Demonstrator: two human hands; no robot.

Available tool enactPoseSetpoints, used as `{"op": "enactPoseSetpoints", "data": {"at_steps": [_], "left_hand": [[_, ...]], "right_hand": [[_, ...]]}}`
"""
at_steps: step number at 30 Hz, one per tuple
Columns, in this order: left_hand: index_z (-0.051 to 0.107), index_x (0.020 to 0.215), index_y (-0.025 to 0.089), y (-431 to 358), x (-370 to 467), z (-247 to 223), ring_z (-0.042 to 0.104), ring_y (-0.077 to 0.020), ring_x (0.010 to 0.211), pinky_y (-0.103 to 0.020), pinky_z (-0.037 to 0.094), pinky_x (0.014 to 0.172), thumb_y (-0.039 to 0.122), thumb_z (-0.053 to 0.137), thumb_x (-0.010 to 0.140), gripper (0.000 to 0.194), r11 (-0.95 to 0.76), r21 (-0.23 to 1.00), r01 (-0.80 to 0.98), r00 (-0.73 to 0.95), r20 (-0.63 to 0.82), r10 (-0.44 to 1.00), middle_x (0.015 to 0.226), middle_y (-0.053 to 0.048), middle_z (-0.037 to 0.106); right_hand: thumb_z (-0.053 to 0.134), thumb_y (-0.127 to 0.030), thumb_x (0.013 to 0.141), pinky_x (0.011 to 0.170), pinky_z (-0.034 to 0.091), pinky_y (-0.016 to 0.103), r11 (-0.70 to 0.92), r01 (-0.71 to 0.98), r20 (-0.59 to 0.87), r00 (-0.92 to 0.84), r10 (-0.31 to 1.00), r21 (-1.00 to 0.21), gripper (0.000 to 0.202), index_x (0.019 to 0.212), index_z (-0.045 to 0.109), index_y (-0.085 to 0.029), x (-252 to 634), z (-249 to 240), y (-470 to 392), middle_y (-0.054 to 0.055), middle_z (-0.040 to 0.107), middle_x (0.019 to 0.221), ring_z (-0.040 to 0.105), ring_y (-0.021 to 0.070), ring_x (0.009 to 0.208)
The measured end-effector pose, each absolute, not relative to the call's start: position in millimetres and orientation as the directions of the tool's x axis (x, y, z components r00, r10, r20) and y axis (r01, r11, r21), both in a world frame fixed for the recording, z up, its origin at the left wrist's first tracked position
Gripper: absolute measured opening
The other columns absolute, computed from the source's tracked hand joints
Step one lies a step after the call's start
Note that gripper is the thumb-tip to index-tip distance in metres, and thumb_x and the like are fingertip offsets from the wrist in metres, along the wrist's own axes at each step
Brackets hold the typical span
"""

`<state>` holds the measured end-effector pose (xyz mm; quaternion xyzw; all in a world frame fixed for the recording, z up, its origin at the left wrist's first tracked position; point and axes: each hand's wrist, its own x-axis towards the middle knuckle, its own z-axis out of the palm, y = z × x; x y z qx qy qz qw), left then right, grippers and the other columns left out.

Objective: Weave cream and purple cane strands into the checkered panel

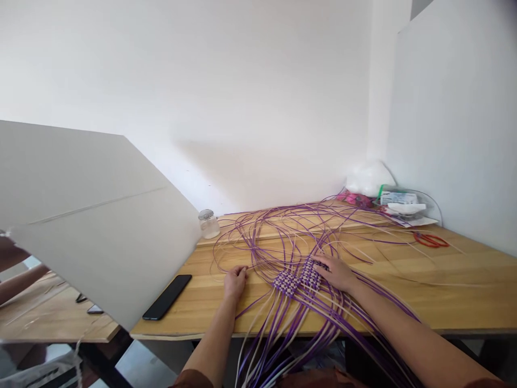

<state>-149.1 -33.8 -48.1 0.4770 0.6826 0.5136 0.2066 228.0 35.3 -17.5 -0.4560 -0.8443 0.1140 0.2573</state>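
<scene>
A woven checkered piece in purple and cream (286,283) lies on the wooden table, with many long loose strands spreading behind it and hanging over the front edge. A second checkered section (310,274) joins it on the right. My right hand (336,272) rests on that section's right side, fingers spread over the weave. Left of the weave, my left hand (236,281) has its thumb and fingertips pinched together at a thin strand that runs toward the woven piece.
A black phone (167,297) lies at the table's left. Against the wall stands a glass jar (209,224). Red-handled scissors (431,240), a white bag (369,178) and packets (399,199) are at the right. Beyond the left divider (92,215), another person's arm (22,283) shows.
</scene>
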Motion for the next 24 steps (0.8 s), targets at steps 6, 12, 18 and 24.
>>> {"op": "enactPoseSetpoints", "data": {"at_steps": [6,12,18,24], "left_hand": [[0.073,0.101,0.009,-35,-147,-44,0.059,-0.0149,0.06,-0.027,0.044,0.061,0.041,0.054,0.085,0.041,0.031,0.893,0.448,-0.479,0.211,0.852,0.07,-0.007,0.068],[0.074,0.099,0.013,-35,-145,-42,0.06,-0.0149,0.063,-0.026,0.045,0.063,0.041,0.057,0.084,0.036,0.067,0.888,0.456,-0.496,0.191,0.847,0.072,-0.006,0.07],[0.074,0.098,0.014,-35,-143,-40,0.059,-0.0137,0.061,-0.024,0.044,0.061,0.041,0.056,0.085,0.034,0.08,0.884,0.46,-0.502,0.185,0.845,0.072,-0.005,0.07],[0.074,0.095,0.015,-35,-141,-37,0.059,-0.0135,0.06,-0.024,0.043,0.06,0.039,0.056,0.086,0.031,0.082,0.884,0.461,-0.504,0.185,0.844,0.069,-0.004,0.07]], "right_hand": [[0.042,-0.053,0.092,0.114,0.036,0.046,0.555,0.721,0.318,-0.457,0.831,-0.415,0.056,0.133,0.063,-0.022,229,-21,41,0.009,0.056,0.142,0.05,0.0277,0.133],[0.04,-0.054,0.092,0.113,0.037,0.047,0.556,0.722,0.301,-0.468,0.831,-0.413,0.057,0.135,0.061,-0.022,231,-20,42,0.008,0.055,0.142,0.05,0.0279,0.133],[0.041,-0.054,0.092,0.112,0.038,0.048,0.563,0.719,0.303,-0.475,0.826,-0.408,0.056,0.135,0.061,-0.024,232,-21,45,0.007,0.056,0.141,0.051,0.0288,0.132],[0.04,-0.058,0.091,0.114,0.037,0.048,0.558,0.711,0.3,-0.471,0.83,-0.427,0.059,0.136,0.06,-0.025,233,-24,47,0.006,0.055,0.142,0.049,0.0287,0.134]]}}
